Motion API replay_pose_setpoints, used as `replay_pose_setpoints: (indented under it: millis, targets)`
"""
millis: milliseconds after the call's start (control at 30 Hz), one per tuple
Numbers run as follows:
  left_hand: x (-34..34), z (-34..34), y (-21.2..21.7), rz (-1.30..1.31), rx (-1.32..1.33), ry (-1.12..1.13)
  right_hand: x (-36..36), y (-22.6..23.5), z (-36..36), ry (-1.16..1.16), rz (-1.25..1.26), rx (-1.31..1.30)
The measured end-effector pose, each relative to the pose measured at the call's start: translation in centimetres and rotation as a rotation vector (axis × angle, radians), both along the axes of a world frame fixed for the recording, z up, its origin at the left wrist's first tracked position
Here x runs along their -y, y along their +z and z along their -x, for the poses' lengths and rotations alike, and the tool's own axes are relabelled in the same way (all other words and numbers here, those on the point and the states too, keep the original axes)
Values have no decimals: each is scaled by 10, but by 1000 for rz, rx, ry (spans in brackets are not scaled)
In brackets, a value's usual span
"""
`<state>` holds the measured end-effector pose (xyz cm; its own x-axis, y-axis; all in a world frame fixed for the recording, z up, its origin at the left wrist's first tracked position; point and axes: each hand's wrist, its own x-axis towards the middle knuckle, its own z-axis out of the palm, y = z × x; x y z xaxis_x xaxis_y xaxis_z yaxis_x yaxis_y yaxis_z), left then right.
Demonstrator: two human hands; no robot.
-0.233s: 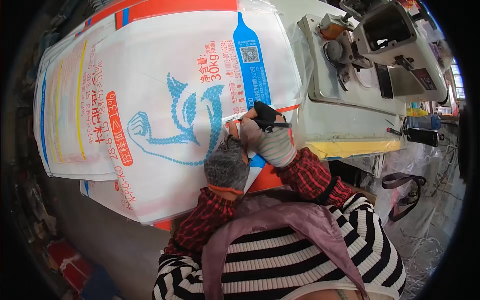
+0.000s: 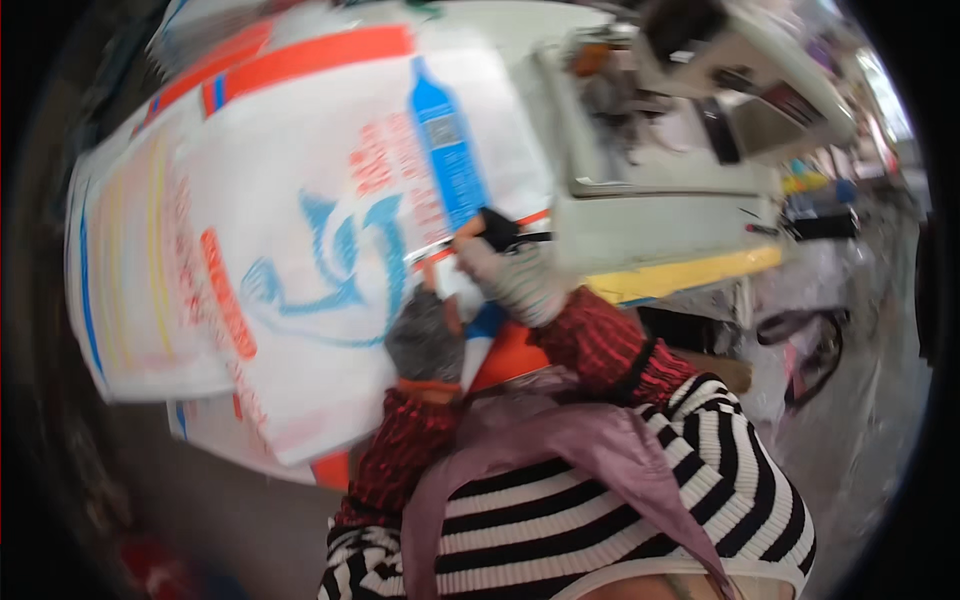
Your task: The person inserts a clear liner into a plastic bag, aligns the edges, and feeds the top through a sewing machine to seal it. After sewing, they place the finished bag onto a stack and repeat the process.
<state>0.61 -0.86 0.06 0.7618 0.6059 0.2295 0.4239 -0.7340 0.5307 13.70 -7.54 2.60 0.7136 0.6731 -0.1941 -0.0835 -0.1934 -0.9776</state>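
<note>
A large white woven sack [image 2: 270, 200], printed in blue and red, lies spread before me on top of others. At its near right edge, my left hand [image 2: 428, 340], in a grey glove with bare fingertips, has its fingers closed on the folded sack edge. Just right of it, my right hand [image 2: 510, 265], in a striped pale glove with black on the fingers, grips a slim black pen-like tool [image 2: 537, 238]. The tool lies across the sack edge, its thin end toward my left fingertips. Motion blur hides the tool's exact kind and the fine contact.
A pale sewing machine [image 2: 740, 80] stands on the table [image 2: 660, 225] at the far right. Yellow material [image 2: 690, 272] runs along the table's near edge. More sacks [image 2: 130, 290] lie at left. A dark strap [image 2: 820, 350] hangs at right among clear plastic.
The whole view has swung, so the sacks and machine sit further left, and the picture is now blurred. Both hands stay at the same sack edge, the tool still in my right.
</note>
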Motion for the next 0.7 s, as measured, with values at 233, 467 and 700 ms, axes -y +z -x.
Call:
replay_pose_setpoints:
  millis: [233,467,700]
  targets:
    - [19,26,33,632,273,56,85,34,-12,-270,-58,-111]
    - [51,96,-7,-408,40,-110,236,30,-119,-697,192,-40]
    - [-4,130,34,-503,52,-174,292,49,-173,-755,-107,-198]
